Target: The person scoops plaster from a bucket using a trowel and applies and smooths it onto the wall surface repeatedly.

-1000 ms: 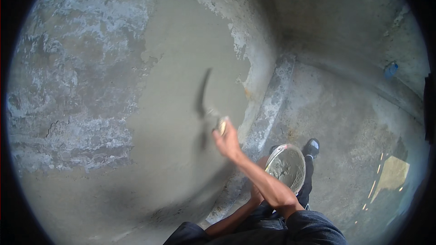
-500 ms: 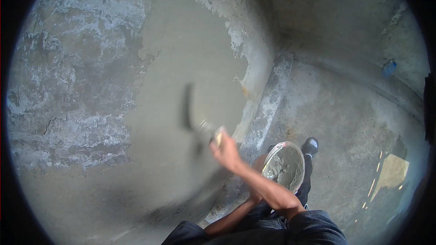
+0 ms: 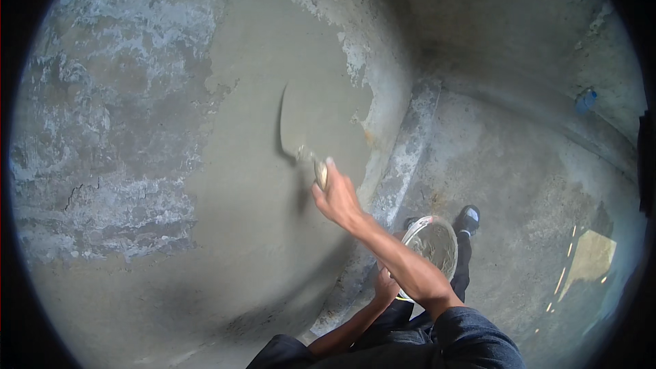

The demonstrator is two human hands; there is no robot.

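My right hand [image 3: 336, 198] is closed round the pale handle of a trowel [image 3: 320, 175]. The trowel's blade lies against or very close to the wall, over a smooth patch of wet grey mortar [image 3: 260, 61]; its colour blends into the patch, and a dark shadow runs along its left edge. Beneath my right forearm, my left hand [image 3: 387, 285] grips the side of a bucket [image 3: 454, 232] held before my body. Grey mortar [image 3: 437, 242] shows inside the bucket. My right forearm hides part of the bucket and some left fingers.
Left of the fresh patch, the old wall [image 3: 116, 116] is rough, flaking and cracked. A concrete ledge [image 3: 403, 164] runs along the wall's foot. My shoe [image 3: 467, 219] stands on the concrete floor [image 3: 506, 164]. A clear blue plastic bottle [image 3: 585, 100] is at the far right.
My right hand and the trowel have moved up along the wall. The bucket has shifted slightly, and more of my left hand shows at its side.
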